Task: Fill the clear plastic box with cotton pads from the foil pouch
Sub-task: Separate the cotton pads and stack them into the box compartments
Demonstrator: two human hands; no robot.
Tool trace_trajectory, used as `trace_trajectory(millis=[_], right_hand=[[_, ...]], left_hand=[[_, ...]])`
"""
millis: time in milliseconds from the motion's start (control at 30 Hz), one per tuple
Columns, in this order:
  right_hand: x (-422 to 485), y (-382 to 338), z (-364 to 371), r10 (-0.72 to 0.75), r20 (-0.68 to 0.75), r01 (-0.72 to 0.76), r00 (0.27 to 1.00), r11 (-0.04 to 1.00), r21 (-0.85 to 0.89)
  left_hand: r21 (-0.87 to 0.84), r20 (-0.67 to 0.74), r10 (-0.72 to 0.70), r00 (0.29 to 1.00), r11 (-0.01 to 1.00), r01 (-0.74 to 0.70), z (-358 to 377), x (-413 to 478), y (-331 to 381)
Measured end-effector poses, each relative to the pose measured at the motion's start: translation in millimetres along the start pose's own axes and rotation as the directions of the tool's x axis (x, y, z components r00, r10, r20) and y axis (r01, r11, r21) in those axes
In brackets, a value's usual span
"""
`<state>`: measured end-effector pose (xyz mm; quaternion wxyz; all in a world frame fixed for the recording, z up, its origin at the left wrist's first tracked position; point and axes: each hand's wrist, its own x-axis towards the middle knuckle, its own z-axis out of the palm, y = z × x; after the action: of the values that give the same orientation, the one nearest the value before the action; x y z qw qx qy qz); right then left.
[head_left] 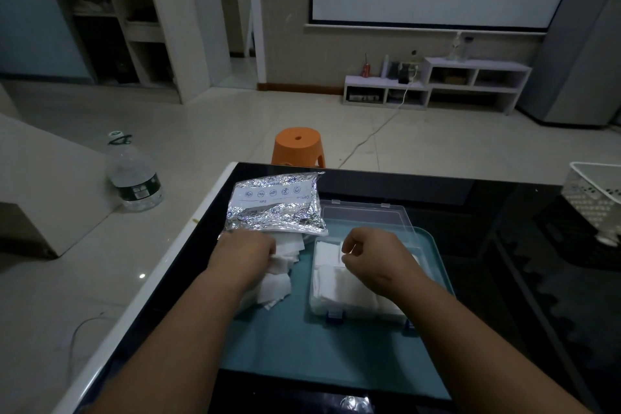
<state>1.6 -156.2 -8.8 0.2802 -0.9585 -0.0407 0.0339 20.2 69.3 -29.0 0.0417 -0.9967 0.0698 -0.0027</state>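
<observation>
Cotton pads spill out of the foil pouch at its near, open end, and the left grip is right on top of them, fingers curled into the loose heap. The pouch lies flat just beyond the knuckles, half on the teal tray. Over to the right grip: it hangs above the clear plastic box, fingers tucked in towards the thumb, wrist bent down, and whether a pad sits in that pinch I cannot tell. Beneath it the box holds packed pads, its lid thrown back at the far side. Box and pouch sit side by side on the tray, tray on the dark surface, both forearms reaching in from the near edge
</observation>
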Motion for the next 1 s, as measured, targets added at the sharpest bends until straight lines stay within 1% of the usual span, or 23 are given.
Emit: trace_trajectory(millis=[167,267,300,333,367,400,433,467,500,533,567,600,633,700,767,800,867,900,1000], right_hand=[[0.0,-0.6,0.8,-0.001,0.0,0.001,1.0,1.0,0.001],[-0.4,-2.5,-0.3,-0.012,-0.008,0.012,1.0,1.0,0.001],[-0.7,-2.8,-1.0,-0.014,-0.015,0.014,1.0,1.0,0.004],[-0.4,-3.2,-1.4,-0.015,-0.026,0.015,1.0,1.0,0.009],[-0.5,-3.3,-1.9,-0.017,-0.04,0.018,0.999,1.0,0.018],[-0.6,-3.3,-2.5,-0.02,-0.055,0.022,0.998,0.999,0.033],[-0.7,-3.3,-3.1,-0.025,-0.069,0.028,0.997,0.998,0.053],[-0.6,-3.3,-3.6,-0.028,-0.079,0.034,0.997,0.996,0.078],[-0.6,-3.5,-4.2,-0.029,-0.084,0.038,0.996,0.994,0.106],[-0.2,-3.5,-4.3,-0.026,-0.085,0.038,0.996,0.99,0.133],[-0.1,-3.7,-4.8,-0.023,-0.091,0.037,0.996,0.987,0.159],[0.4,-3.9,-4.8,-0.015,-0.096,0.033,0.995,0.981,0.19],[0.2,-4.6,-4.8,-0.006,-0.099,0.03,0.995,0.971,0.238],[-0.6,-6.7,-4.6,0.017,-0.071,0.013,0.997,0.913,0.409],[-2.5,-11.3,-5.2,0.024,0.037,-0.041,0.999,0.822,0.568],[-3.1,-12.5,-4.8,0.017,0.087,-0.066,0.996,0.791,0.608],[-3.5,-14.4,-4.9,0.016,0.116,-0.086,0.993,0.774,0.628],[-3.6,-14.7,-5.6,0.032,0.116,-0.098,0.993,0.767,0.634],[-3.1,-14.5,-9.6,0.08,0.149,-0.157,0.986,0.752,0.64]], left_hand=[[0.048,0.001,0.014,1.0,0.999,-0.014,3.0,0.6,4.5],[0.054,-0.109,-0.015,0.994,0.998,0.021,-6.8,-0.1,5.0],[0.019,-0.151,-0.033,0.988,0.999,0.036,-10.9,0.7,5.3],[-0.056,-0.189,-0.062,0.98,0.997,0.053,-14.8,1.3,5.1],[-0.18,-0.209,-0.107,0.972,0.981,0.069,-16.6,2.3,4.8],[-0.342,-0.195,-0.158,0.968,0.936,0.084,-17.3,3.4,5.0],[-0.521,-0.146,-0.198,0.969,0.848,0.095,-18.4,4.0,5.8],[-0.69,-0.082,-0.213,0.974,0.717,0.099,-19.6,4.4,7.1],[-0.82,-0.019,-0.208,0.978,0.563,0.104,-21.2,3.9,8.9],[-0.901,0.041,-0.184,0.982,0.419,0.116,-23.1,2.8,11.6],[-0.942,0.092,-0.154,0.984,0.307,0.137,-24.1,2.1,15.0],[-0.961,0.133,-0.125,0.983,0.227,0.158,-24.6,2.0,18.4],[-0.969,0.164,-0.099,0.982,0.169,0.178,-24.5,2.6,22.1],[-0.973,0.206,-0.054,0.977,0.092,0.21,-24.6,4.1,30.5],[-0.973,0.229,-0.025,0.973,0.012,0.23,-27.3,3.3,38.2],[-0.97,0.239,-0.015,0.971,-0.036,0.239,-28.7,2.8,41.9],[-0.964,0.247,0.003,0.969,-0.102,0.246,-32.0,1.2,46.4],[-0.961,0.25,0.009,0.968,-0.115,0.25,-32.4,1.0,47.3],[-0.963,0.252,0.01,0.968,-0.092,0.252,-31.3,2.5,46.1]])
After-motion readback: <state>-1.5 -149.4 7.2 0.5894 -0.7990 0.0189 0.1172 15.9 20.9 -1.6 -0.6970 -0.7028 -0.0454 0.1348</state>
